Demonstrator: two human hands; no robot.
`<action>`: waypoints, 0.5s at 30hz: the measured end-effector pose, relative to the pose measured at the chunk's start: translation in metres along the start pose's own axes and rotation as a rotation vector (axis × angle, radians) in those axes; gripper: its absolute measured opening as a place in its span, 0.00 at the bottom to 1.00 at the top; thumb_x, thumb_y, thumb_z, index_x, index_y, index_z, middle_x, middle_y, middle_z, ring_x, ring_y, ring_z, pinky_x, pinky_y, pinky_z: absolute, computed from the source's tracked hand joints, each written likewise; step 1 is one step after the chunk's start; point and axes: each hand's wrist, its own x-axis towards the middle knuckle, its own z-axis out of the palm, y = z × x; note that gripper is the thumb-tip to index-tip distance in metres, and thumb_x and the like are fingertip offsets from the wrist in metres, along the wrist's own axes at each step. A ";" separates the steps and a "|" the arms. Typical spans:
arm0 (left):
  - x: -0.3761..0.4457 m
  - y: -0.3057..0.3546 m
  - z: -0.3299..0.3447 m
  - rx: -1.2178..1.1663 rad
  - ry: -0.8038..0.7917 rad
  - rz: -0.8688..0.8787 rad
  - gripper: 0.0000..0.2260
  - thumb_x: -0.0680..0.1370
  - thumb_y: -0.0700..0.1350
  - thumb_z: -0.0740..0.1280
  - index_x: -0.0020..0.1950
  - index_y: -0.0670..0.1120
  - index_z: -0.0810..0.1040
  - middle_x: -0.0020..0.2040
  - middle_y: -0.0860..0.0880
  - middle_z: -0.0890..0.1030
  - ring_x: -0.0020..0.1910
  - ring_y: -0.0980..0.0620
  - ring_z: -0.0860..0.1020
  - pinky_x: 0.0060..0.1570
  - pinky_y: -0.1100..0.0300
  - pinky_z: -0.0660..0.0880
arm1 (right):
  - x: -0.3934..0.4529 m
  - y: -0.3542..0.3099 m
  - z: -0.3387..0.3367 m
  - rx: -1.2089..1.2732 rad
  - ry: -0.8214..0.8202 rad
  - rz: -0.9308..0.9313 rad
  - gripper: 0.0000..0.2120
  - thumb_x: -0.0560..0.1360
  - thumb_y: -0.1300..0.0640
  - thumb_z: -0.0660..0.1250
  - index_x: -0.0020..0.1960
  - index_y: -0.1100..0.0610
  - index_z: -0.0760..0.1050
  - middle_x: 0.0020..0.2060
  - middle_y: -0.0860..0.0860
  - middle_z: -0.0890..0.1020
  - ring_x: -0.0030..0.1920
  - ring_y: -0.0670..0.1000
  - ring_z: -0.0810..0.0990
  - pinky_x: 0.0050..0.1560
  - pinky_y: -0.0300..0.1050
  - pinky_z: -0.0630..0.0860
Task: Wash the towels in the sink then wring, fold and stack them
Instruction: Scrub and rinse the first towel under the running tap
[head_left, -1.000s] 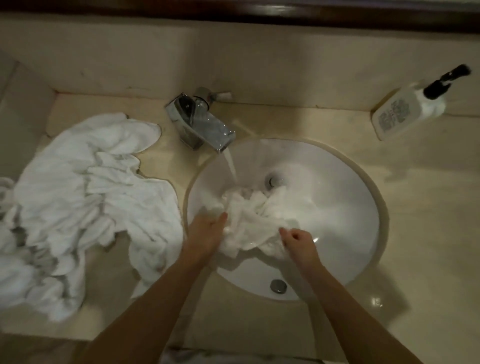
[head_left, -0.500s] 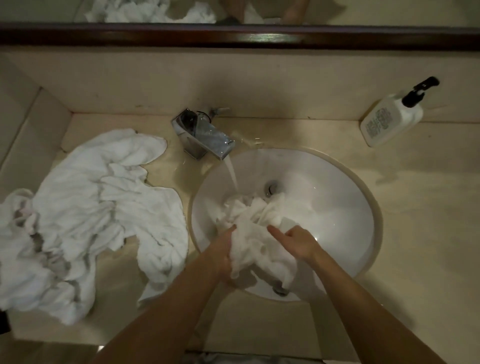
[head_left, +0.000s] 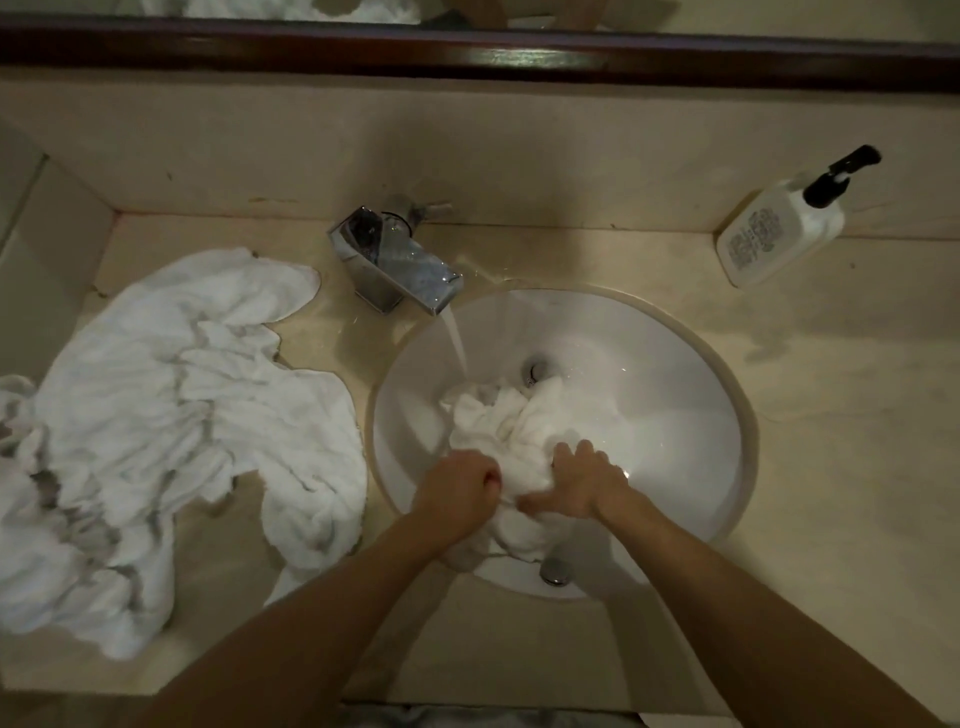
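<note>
white towel (head_left: 511, 423) bunched, no clear long axis.

Bathroom: round sink (head_left: 691, 467), chrome faucet (head_left: 400, 270), soap dispenser (head_left: 779, 234), mirror frame (head_left: 467, 57).

My left hand (head_left: 457, 488) curls into a fist, gripping. My right hand (head_left: 582, 483) presses down, fingers bent. Both forearms reach forward.

White crumpled terry towel (head_left: 511, 423) in the glossy white round basin (head_left: 675, 415), more white rumpled towels (head_left: 171, 415) on the cream stone counter (head_left: 831, 467). Mirror-bright chrome tap (head_left: 400, 273). White soap bottle (head_left: 779, 234), black pump, grey printed label. Dark reddish-brown wooden mirror frame (head_left: 467, 54).
</note>
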 end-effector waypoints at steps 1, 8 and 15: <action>0.004 -0.004 -0.001 0.120 0.086 0.038 0.07 0.75 0.44 0.65 0.50 0.46 0.80 0.49 0.48 0.79 0.48 0.48 0.78 0.48 0.53 0.76 | -0.002 -0.001 0.004 -0.124 0.055 -0.020 0.46 0.69 0.28 0.66 0.76 0.55 0.59 0.73 0.59 0.62 0.72 0.62 0.64 0.69 0.55 0.67; 0.042 -0.004 0.001 0.367 -0.081 0.477 0.45 0.70 0.63 0.71 0.80 0.50 0.53 0.79 0.50 0.58 0.79 0.46 0.50 0.75 0.45 0.53 | -0.037 0.017 -0.032 0.065 0.164 -0.502 0.17 0.72 0.51 0.73 0.37 0.48 0.64 0.34 0.45 0.70 0.38 0.51 0.70 0.40 0.44 0.64; 0.080 0.059 -0.014 -0.222 -0.368 0.447 0.36 0.70 0.57 0.76 0.73 0.49 0.68 0.72 0.52 0.70 0.75 0.49 0.62 0.74 0.51 0.60 | -0.106 0.062 -0.102 0.324 0.361 -0.524 0.17 0.66 0.60 0.74 0.38 0.52 0.64 0.30 0.44 0.70 0.31 0.44 0.68 0.31 0.38 0.62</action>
